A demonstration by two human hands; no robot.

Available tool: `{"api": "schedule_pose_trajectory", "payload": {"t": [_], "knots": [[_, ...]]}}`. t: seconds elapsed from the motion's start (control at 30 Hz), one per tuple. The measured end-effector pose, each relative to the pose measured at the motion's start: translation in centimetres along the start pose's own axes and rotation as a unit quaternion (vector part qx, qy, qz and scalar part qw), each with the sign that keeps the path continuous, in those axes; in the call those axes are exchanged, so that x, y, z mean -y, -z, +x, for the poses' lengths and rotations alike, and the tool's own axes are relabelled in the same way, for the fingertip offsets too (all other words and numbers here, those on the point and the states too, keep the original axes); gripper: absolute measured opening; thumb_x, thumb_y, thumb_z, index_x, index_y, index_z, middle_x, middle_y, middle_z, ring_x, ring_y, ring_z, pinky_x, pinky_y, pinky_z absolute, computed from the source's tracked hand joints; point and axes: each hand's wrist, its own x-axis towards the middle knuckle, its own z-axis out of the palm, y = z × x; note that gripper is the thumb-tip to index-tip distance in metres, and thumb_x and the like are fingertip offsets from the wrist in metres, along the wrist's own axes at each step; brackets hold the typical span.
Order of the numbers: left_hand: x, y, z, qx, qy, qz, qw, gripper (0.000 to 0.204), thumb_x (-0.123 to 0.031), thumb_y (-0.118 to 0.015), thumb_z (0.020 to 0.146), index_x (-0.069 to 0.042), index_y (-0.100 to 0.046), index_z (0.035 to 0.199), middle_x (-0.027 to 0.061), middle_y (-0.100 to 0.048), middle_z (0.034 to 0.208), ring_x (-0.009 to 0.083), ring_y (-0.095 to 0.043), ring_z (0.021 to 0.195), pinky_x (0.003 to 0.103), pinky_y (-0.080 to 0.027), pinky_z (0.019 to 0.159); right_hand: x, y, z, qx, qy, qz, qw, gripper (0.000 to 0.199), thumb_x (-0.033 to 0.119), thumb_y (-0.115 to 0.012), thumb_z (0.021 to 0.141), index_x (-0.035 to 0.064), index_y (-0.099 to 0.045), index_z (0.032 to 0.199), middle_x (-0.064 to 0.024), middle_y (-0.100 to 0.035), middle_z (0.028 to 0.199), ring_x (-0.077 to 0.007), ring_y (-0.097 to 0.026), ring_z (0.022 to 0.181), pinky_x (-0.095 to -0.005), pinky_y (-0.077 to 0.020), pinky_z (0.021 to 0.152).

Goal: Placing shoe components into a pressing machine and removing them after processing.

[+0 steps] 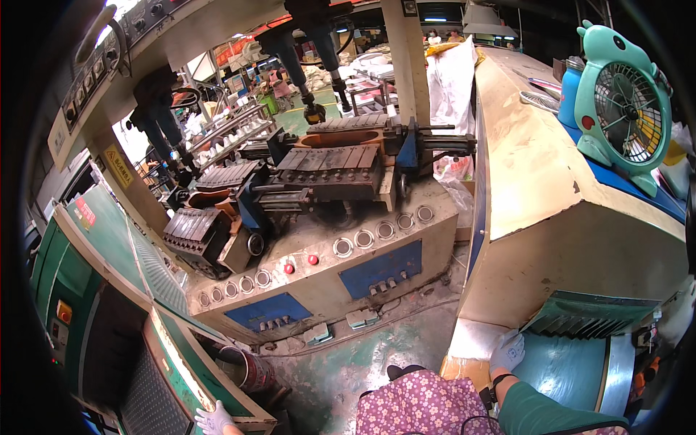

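Observation:
My left hand [215,419], in a pale work glove, is at the lower edge of the view beside the green metal frame [174,366] of a machine. Its fingers are spread and hold nothing that I can see. On the right, my right hand [507,351], gloved too and with a dark band at the wrist, rests at the bare metal edge [475,341] of a beige machine housing [536,261]. Its fingers look stretched out, with nothing visible in them. Next to it a blue conveyor belt [558,370] runs under dark hanging strips [580,313].
Ahead stands a pressing machine with clamp blocks [330,170], round gauges [364,238] and red buttons [313,259]. Foot pedals [362,318] sit on the floor. A bucket [250,370] is near the left machine. A green fan [627,109] and blue bottle [570,94] stand on the housing.

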Motion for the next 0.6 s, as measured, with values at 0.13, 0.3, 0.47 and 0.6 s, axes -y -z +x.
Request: {"api": "schedule_pose_trajectory", "payload": {"t": [0.13, 0.3, 0.47, 0.6], "knots": [[0.0, 0.1, 0.0, 0.01, 0.001, 0.012, 1.0, 0.087, -0.081, -0.053, 0.081, -0.006, -0.061, 0.125, 0.0194, -0.064, 0.11, 0.0371, -0.064, 0.099, 0.051, -0.049, 0.084, 0.3, 0.6, -0.2, 0.009, 0.004, -0.004, 1.0, 0.073, 0.051, -0.041, 0.103, -0.0018, -0.033, 0.153, -0.0187, -0.041, 0.156, -0.0296, -0.036, 0.146, -0.0483, -0.0305, 0.117], [0.0, 0.0, 0.0, 0.005, -0.002, 0.017, 1.0, 0.087, -0.081, -0.052, 0.082, -0.006, -0.061, 0.125, 0.0195, -0.064, 0.11, 0.0368, -0.064, 0.098, 0.051, -0.049, 0.084, 0.0, 0.1, -0.1, -0.002, -0.001, -0.001, 1.0, 0.074, 0.052, -0.041, 0.103, -0.002, -0.034, 0.152, -0.0186, -0.041, 0.155, -0.0299, -0.037, 0.146, -0.0489, -0.0297, 0.118], [0.5, -0.7, 0.0, -0.017, -0.02, 0.017, 1.0, 0.086, -0.08, -0.054, 0.082, -0.006, -0.062, 0.124, 0.0196, -0.065, 0.107, 0.0374, -0.064, 0.096, 0.052, -0.05, 0.08, -0.2, -0.7, 0.1, -0.009, 0.002, 0.0, 1.0, 0.073, 0.051, -0.042, 0.102, -0.002, -0.033, 0.152, -0.0187, -0.041, 0.155, -0.0306, -0.037, 0.146, -0.0487, -0.0289, 0.118], [0.1, -0.8, 0.1, -0.03, -0.017, 0.01, 0.999, 0.087, -0.081, -0.055, 0.081, -0.006, -0.062, 0.123, 0.0196, -0.065, 0.106, 0.0378, -0.065, 0.093, 0.052, -0.05, 0.078, -0.7, -1.4, 0.3, -0.024, 0.003, -0.007, 1.0, 0.072, 0.05, -0.043, 0.102, -0.0017, -0.034, 0.152, -0.0186, -0.041, 0.155, -0.031, -0.038, 0.145, -0.0486, -0.0292, 0.118]]}}
